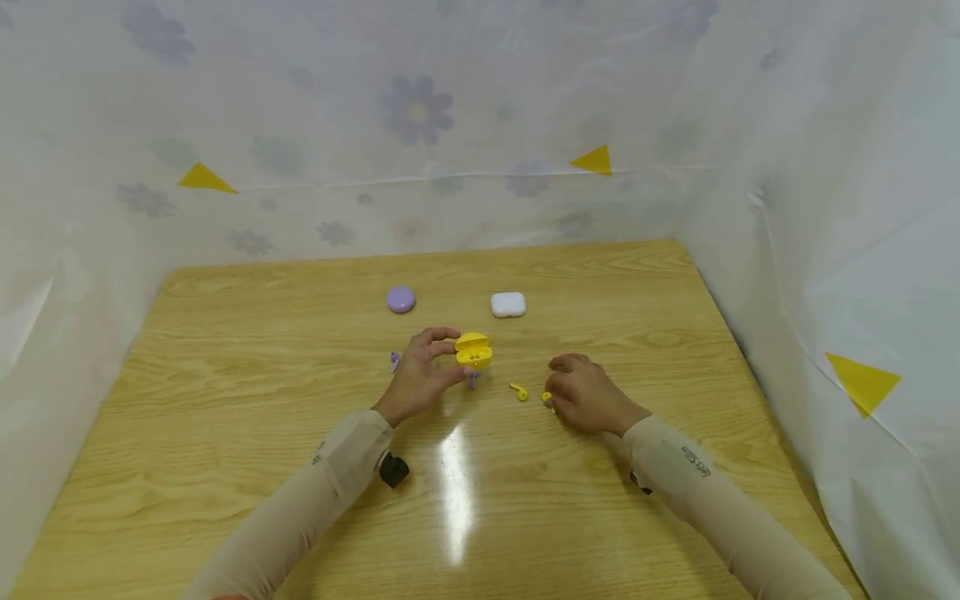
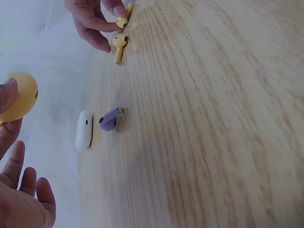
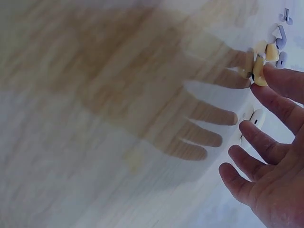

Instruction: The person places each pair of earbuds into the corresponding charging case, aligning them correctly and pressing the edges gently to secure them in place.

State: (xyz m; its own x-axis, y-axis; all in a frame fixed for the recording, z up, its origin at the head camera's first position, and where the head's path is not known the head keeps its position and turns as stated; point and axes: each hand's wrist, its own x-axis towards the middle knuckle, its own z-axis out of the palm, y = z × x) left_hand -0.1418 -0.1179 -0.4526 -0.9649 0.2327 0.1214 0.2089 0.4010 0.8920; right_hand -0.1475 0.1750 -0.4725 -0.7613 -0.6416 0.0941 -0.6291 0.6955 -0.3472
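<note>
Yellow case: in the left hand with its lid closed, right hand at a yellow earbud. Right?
Not quite: the lid is open, raised above the case, as the head view shows. The rest stands: the left hand holds the yellow case, and the right hand is at a yellow earbud.

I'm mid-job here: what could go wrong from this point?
The left hand holds the open yellow case off the table, so it could slip and fall. The right hand pinches one small yellow earbud, which might slip out. The other yellow earbud lies loose close by and could get knocked away.
</note>
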